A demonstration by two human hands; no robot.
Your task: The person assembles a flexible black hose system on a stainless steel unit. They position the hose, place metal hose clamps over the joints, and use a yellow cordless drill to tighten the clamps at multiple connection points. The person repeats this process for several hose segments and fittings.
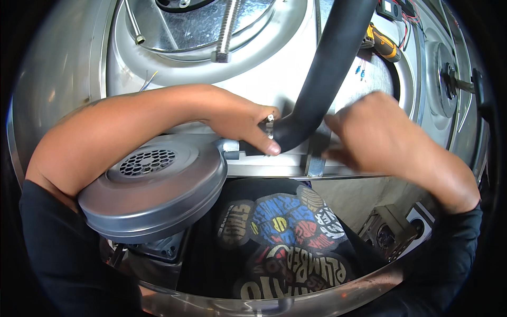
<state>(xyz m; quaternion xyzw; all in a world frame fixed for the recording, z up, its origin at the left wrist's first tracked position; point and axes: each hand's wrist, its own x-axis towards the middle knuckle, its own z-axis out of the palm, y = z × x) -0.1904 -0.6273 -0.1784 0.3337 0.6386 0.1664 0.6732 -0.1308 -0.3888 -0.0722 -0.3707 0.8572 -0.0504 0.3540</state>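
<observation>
My left hand (252, 126) is closed round the bent lower end of a thick black hose (328, 66), with its thumb pressed on the near side. A metal hose clamp (270, 127) shows between that thumb and the fingers. Close to this hand is the short outlet of a round grey blower housing (153, 198), which has a honeycomb grille on top and sits under my left forearm. Just right of the hose bend, my right hand (372, 129) is smeared by motion. Its fingers look bent, but whether they hold anything is hidden.
Metal rods with nut ends (224, 39) hang above the round opening at the back. A yellow and black tool handle (385, 45) and blue wire connectors (360, 70) lie at back right. Low right stands a boxy unit (388, 232). A curved metal rim (317, 296) crosses the front.
</observation>
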